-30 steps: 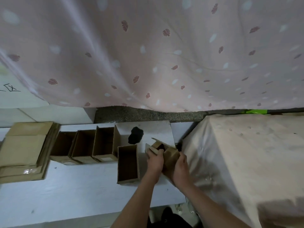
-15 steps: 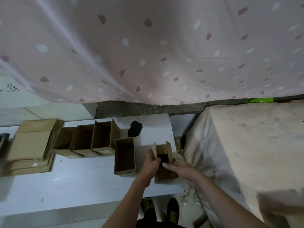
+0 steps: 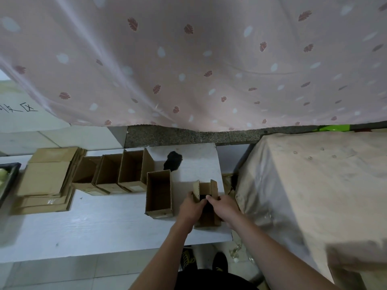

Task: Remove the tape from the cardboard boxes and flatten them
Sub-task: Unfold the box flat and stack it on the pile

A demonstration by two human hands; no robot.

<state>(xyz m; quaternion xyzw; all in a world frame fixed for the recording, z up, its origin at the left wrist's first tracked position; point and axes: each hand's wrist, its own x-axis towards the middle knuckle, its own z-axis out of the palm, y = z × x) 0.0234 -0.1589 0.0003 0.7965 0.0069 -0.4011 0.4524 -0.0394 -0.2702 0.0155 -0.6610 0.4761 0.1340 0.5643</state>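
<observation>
Both hands are on it here: left hand (image 3: pixel 191 207) grips the left flap of the small open cardboard box (image 3: pixel 207 206) low-centre of frame, right hand (image 3: pixel 224 207) pinches its front edge, another open box (image 3: pixel 159 194) just left on the white table (image 3: pixel 94 225).

The box (image 3: pixel 207 204) under my hands is matt brown cardboard with rough corrugated edges. My tabletop (image 3: pixel 100 222) is white with a faint sheen. A soft patterned cloth curtain (image 3: pixel 188 65) hangs behind; the floor strip (image 3: pixel 188 136) looks speckled stone.
</observation>
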